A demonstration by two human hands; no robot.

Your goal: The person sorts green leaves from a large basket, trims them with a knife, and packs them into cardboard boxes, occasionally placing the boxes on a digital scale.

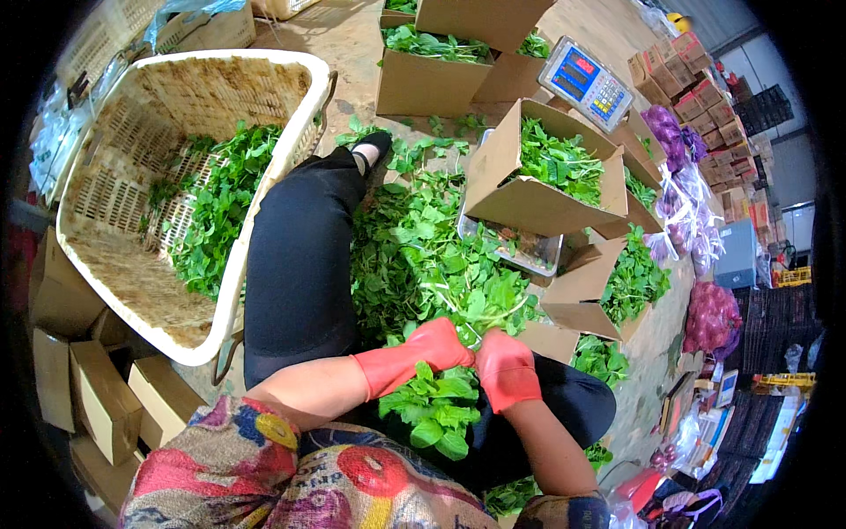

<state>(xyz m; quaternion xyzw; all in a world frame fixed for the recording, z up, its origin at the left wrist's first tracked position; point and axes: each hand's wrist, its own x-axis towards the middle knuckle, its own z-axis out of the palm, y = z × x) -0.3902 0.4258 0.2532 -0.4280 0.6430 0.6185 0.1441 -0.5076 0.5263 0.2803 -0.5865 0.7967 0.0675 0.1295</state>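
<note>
My left hand [439,345], in a pinkish-red rubber glove, is closed around a bunch of leafy greens [437,413] over my lap. Close beside it, my right hand [505,365] in a matching glove is also closed at the bunch's stems. The leaves hang toward my body. A thin white strip [472,336] shows between the two fists, but what the fingers pinch is mostly hidden. Just beyond my hands, a broad heap of loose greens [449,251] covers the floor between my legs.
At left stands a large, stained white plastic basket [112,198], partly filled with greens. A carton of greens [509,198] rests on a clear plastic tub [552,268] beneath a digital scale display [587,84]. Another open carton [575,291] is nearer. Cardboard boxes [106,397] stand lower left.
</note>
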